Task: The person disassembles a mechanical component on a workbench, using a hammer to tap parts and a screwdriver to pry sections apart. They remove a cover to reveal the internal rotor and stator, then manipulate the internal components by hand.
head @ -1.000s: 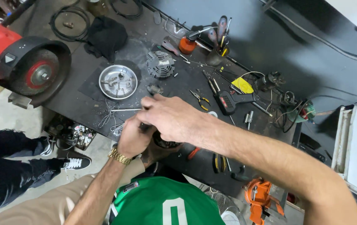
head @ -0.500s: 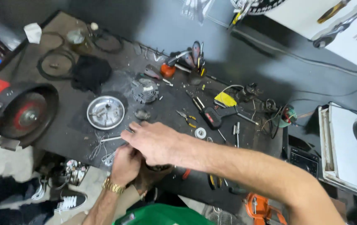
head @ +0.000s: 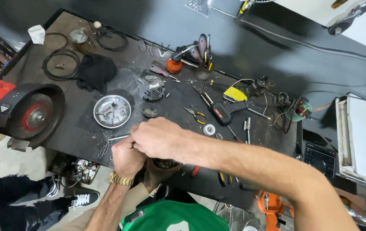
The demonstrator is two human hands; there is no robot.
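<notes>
Low in the middle of the frame the person's two hands meet at the near edge of a dark workbench [head: 157, 38]. The left hand [head: 126, 157], a gold watch [head: 121, 179] on its wrist, is curled into a fist. The right hand [head: 157, 137] lies across and partly over it, fingers bent down and close together. Both seem to grip a dark round part [head: 164, 163] that shows just below the right hand, but the hands hide most of it, so the hold cannot be told for sure. Thin wires [head: 106, 143] lie just left of the left hand. Above them sits a round metal dish [head: 112, 111], and a small finned motor [head: 151, 87] farther up. Pliers [head: 195, 114] lie right of centre. A red grinder [head: 18, 113] fills the left edge.
</notes>
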